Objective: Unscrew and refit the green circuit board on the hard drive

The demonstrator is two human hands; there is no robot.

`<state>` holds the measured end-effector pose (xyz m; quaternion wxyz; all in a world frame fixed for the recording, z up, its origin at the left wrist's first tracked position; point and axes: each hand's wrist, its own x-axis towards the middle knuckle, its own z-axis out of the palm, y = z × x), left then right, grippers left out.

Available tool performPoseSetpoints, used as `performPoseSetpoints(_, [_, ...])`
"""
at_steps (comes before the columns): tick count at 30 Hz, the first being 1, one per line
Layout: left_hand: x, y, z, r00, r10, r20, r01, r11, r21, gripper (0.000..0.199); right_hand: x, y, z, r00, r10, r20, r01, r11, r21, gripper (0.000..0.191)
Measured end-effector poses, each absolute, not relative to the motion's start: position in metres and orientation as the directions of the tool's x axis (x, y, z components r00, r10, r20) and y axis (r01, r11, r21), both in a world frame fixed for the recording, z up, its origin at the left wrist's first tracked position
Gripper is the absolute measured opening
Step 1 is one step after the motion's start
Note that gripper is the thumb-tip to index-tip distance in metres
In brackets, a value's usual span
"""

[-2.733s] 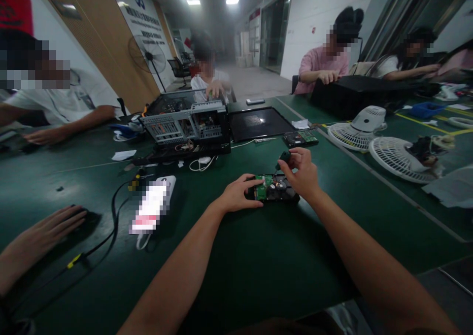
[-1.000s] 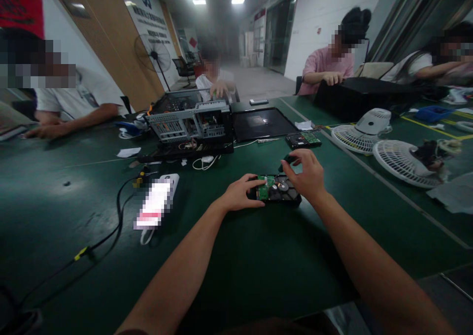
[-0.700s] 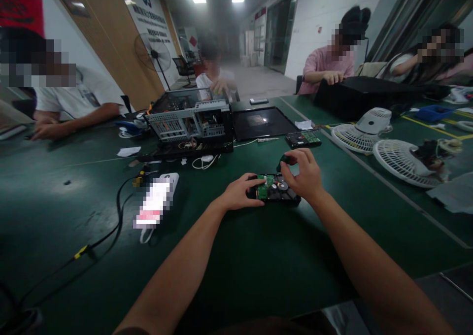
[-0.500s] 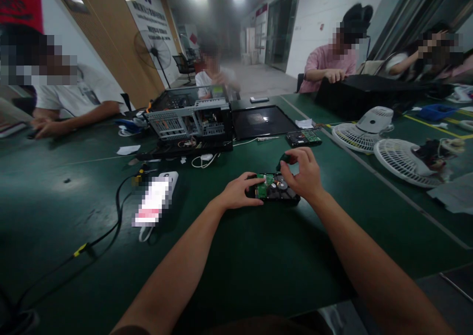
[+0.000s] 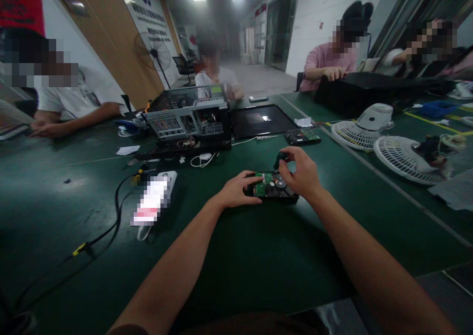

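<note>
A hard drive point(image 5: 271, 192) lies flat on the green table in front of me, its green circuit board and dark metal casing facing up. My left hand point(image 5: 239, 189) grips its left end, the thumb along the near edge and the fingers reaching over the board. Pinched in the fingertips of my right hand point(image 5: 301, 173) is a screwdriver with a dark green handle point(image 5: 280, 160). It stands nearly upright over the far edge of the drive; its tip is too small to make out.
Beyond stands an opened computer case point(image 5: 188, 120) beside a black panel point(image 5: 262, 120). A second hard drive point(image 5: 303, 136) lies behind my right hand. White fan parts point(image 5: 401, 160) are on the right, a phone point(image 5: 153, 202) and black cable point(image 5: 118, 212) on the left. Several people sit around.
The view has shifted slightly. My right hand still holds the screwdriver at the drive's far edge, with its fingers turned a little; my left hand keeps its hold.
</note>
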<state>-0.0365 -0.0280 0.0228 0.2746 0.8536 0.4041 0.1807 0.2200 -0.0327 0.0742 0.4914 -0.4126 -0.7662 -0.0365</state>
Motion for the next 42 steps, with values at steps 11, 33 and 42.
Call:
performPoseSetpoints(11, [-0.037, -0.026, 0.02, 0.621, 0.779, 0.091, 0.58, -0.534, 0.615, 0.085, 0.223, -0.033, 0.077, -0.184, 0.592, 0.785, 0.682, 0.652, -0.331, 0.027])
performPoseSetpoints(33, [-0.037, -0.027, 0.021, 0.618, 0.777, 0.115, 0.563, -0.54, 0.625, 0.083, 0.214, -0.03, 0.078, -0.16, 0.664, 0.73, 0.663, 0.62, -0.419, 0.028])
performPoseSetpoints(42, [-0.038, -0.027, 0.02, 0.617, 0.776, 0.127, 0.556, -0.545, 0.628, 0.084, 0.214, -0.032, 0.076, -0.148, 0.64, 0.754, 0.653, 0.636, -0.412, 0.032])
